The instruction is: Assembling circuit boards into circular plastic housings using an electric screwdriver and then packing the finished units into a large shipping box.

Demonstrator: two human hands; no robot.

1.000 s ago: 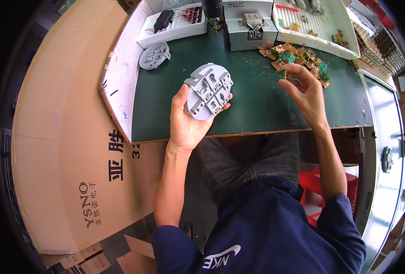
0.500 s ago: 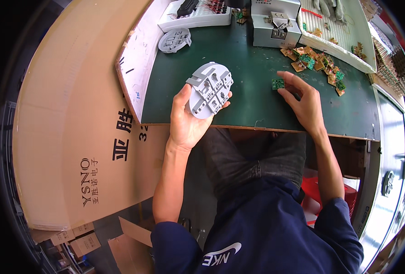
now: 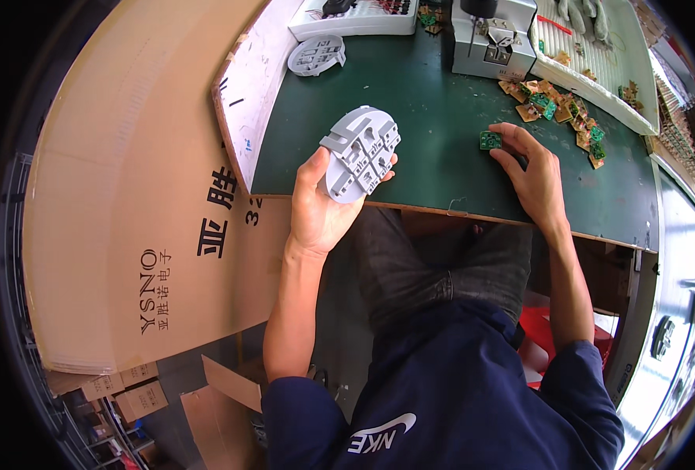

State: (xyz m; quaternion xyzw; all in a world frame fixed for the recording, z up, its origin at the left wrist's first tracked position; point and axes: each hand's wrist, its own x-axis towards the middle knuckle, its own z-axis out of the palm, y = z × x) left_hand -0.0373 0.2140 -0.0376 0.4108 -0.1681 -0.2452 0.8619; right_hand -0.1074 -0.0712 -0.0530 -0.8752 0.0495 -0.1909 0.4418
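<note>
My left hand (image 3: 321,211) is closed round a light grey, rounded plastic housing (image 3: 361,157), tilted, its slotted and ribbed side showing. The thumb presses its left edge, and fingertips show at its right. Over to the right, my right hand (image 3: 537,176) has its thumb and index finger at the edge of a small green circuit board (image 3: 490,140), pinching it low over the green tabletop (image 3: 426,117). Whether the board touches the table I cannot tell.
Several loose circuit boards (image 3: 555,106) lie heaped beyond my right hand. Behind them are a grey metal machine (image 3: 492,47) and a white tray (image 3: 598,90). At the back left lies another grey round plastic part (image 3: 317,55), near a white foam tray (image 3: 355,26). A large cardboard box (image 3: 128,172) borders the left.
The view has shifted, so the table and its things appear farther right and slightly higher. Both hands keep much the same hold on the housing and the circuit board.
</note>
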